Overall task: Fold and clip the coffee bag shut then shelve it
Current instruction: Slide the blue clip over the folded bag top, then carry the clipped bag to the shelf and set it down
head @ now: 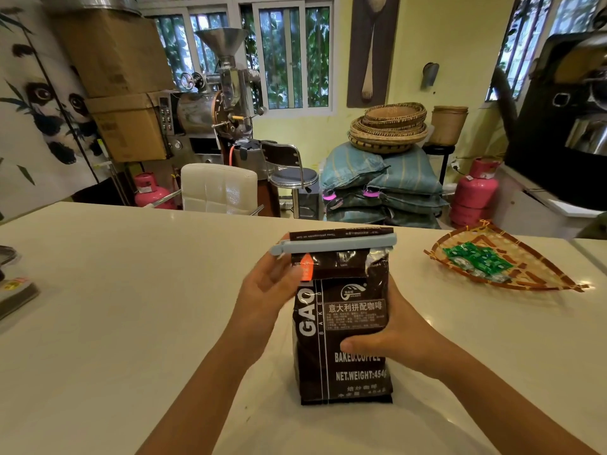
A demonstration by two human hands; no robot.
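Observation:
A dark brown coffee bag point(345, 326) with white lettering stands upright on the white counter point(131, 307), right in front of me. Its top is folded over, and a long pale blue clip point(335, 244) lies across the fold. My left hand point(266, 290) is at the bag's upper left corner, fingers on the clip's left end and the bag's edge. My right hand point(391, 336) grips the bag's right side, thumb across the front label.
A woven bamboo tray point(525, 284) with green wrapped sweets lies to the right on the counter. Dark flat objects point(13, 290) sit at the counter's left edge. Behind the counter are a white chair point(218, 187), a coffee roaster point(210, 106), sacks and pink gas cylinders.

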